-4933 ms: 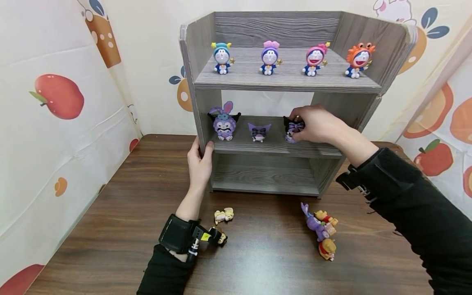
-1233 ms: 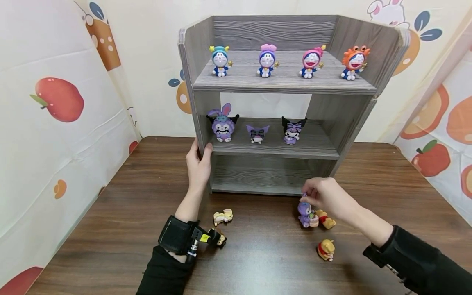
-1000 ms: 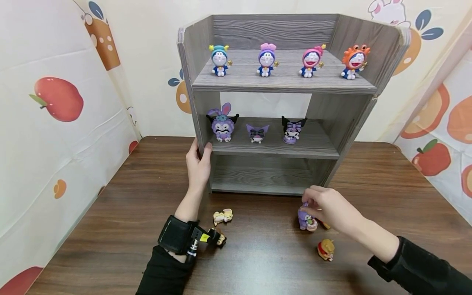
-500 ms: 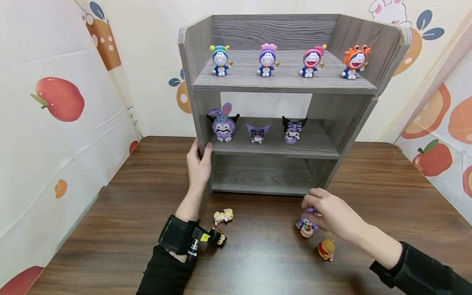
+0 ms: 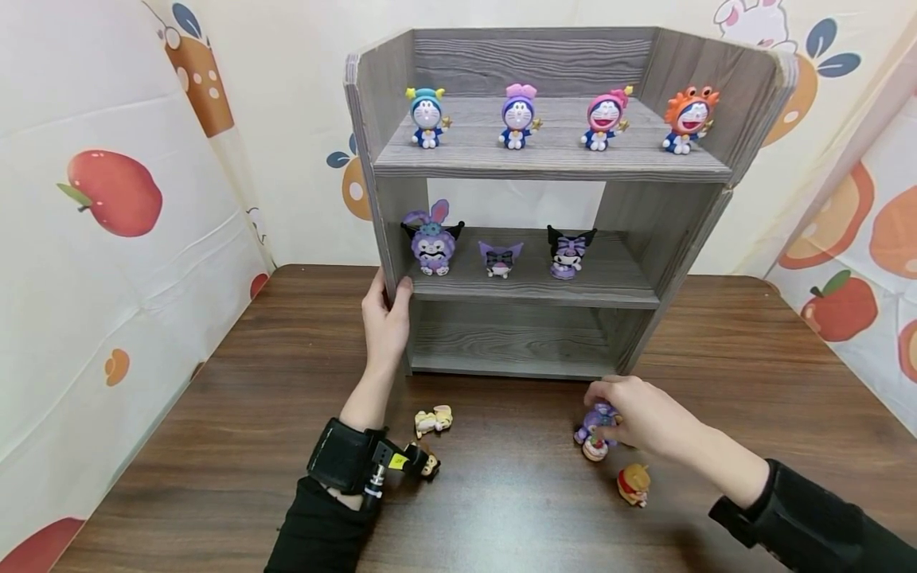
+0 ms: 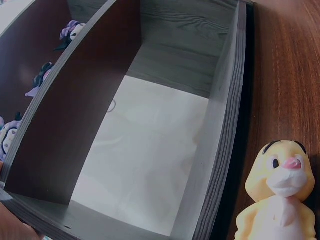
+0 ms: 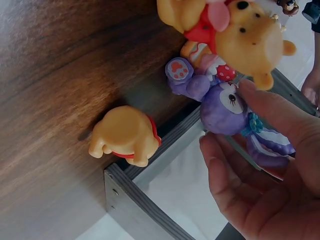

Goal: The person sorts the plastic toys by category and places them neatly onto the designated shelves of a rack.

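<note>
Purple rabbit figurine [image 7: 222, 111] pinched by fingers [image 7: 218, 176] of right hand [image 5: 637, 411]; left hand [image 5: 385, 330] grips side of grey shelf [image 5: 533, 294].

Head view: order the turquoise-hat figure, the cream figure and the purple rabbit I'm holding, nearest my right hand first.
1. Purple rabbit: in your right hand.
2. Cream figure: on the table, left.
3. Turquoise-hat figure: top shelf, far left.

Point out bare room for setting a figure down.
Bottom shelf: bare. Middle shelf: free between its rightmost figure and the side wall. Table: open between yellow figure and purple rabbit. Crowded: around the right hand, with bears close by.
</note>
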Demonstrator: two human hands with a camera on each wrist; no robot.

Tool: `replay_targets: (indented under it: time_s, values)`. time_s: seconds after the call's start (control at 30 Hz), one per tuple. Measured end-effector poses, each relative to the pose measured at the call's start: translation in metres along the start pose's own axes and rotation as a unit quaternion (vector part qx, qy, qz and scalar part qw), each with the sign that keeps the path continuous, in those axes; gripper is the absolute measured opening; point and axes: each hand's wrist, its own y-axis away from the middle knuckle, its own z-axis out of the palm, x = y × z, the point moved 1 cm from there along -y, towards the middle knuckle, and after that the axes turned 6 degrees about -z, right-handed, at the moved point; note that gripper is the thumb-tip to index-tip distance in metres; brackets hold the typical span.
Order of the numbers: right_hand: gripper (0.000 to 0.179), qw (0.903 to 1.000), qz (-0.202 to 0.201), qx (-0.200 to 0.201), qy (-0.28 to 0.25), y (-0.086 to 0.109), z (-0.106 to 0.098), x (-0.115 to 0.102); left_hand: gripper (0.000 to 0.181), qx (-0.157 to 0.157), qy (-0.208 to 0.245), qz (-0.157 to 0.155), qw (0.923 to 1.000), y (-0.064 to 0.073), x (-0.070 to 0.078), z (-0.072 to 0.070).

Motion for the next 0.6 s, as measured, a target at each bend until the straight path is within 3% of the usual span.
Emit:
replay_targets:
  time_s: [0.6]
  values:
    - [0.020, 0.9992, -0.007, -0.026, -0.030, -0.0042, 0.0001, -0.0019, 0.032, -0.005, 0.008, 0.002, 1.0000, -0.0010, -0.0016, -0.0005]
